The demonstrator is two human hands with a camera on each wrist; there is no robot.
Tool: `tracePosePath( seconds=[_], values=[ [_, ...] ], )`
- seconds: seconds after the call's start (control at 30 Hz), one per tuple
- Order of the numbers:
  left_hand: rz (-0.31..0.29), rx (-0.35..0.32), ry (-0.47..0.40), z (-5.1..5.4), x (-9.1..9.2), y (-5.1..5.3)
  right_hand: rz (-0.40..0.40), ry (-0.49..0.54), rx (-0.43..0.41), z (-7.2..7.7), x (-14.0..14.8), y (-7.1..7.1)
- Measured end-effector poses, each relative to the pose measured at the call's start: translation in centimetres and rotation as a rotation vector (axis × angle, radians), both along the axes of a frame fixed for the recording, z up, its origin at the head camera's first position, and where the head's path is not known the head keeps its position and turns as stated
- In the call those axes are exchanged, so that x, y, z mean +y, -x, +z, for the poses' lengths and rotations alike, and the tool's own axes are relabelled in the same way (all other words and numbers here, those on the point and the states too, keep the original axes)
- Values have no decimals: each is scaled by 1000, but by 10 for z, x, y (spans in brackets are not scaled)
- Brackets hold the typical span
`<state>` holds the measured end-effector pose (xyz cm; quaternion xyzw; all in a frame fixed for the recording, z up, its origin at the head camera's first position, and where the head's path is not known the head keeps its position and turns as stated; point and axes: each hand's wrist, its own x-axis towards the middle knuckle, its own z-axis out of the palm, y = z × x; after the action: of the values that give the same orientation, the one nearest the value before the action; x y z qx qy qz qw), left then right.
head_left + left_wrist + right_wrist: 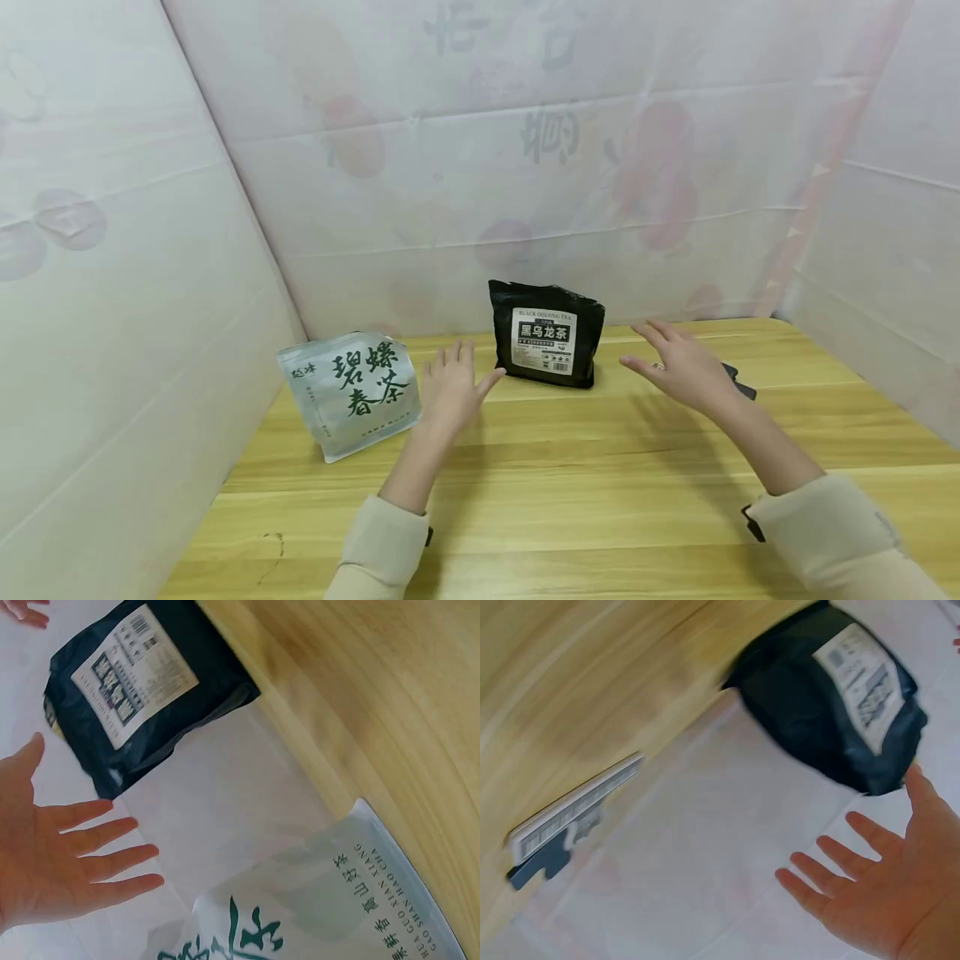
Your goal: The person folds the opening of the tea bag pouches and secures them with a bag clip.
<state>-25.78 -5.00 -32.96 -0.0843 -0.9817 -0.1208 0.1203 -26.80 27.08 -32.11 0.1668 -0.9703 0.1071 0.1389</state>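
Right grip point(686, 371) spread, pale strip point(580, 809) clearest from wrist

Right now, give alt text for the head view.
Left hand and right hand, both open and empty, hover above a wooden table, a black tea bag appearing between them. A silver tea bag sits at left.

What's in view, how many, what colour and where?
table: one, yellowish wood, lower half of head view
pale tea pouch: one, silvery, table's left
black tea pouch: one, black, back centre
flat unidentified item: one, pale, with dark piece, table's right
mark: one, dark, table's front left
cloth walls: three, whitish with pink prints, left, back, right
sleeves: two, cream, lower edge
cuff pieces: two, black, by the wrists
left hand: one, bare, between the pouches
right hand: one, bare, right of black tea pouch
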Motion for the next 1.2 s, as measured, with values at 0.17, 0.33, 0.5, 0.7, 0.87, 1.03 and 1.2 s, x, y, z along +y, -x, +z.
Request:
tracePosePath(
  seconds=[0.17,0.33,0.5,0.7,0.87,1.03,1.2],
  values=[
    [-2,38,-59,9,-14,-11,52,55,10,3,-27,-6],
    [39,27,-201,20,-30,-21,116,124,-1,0,-57,-7],
    [54,-36,-322,29,-47,-30,176,174,7,-9,-84,-5],
    [101,-123,-395,39,-75,-42,210,232,-42,-17,-113,-3],
    [136,-170,-413,48,-100,-54,238,286,-118,-20,-137,-3],
    [140,-214,-433,53,-129,-67,272,353,-181,-26,-163,0],
    [155,-243,-500,50,-155,-74,301,431,-246,-32,-186,3]
  ],
)
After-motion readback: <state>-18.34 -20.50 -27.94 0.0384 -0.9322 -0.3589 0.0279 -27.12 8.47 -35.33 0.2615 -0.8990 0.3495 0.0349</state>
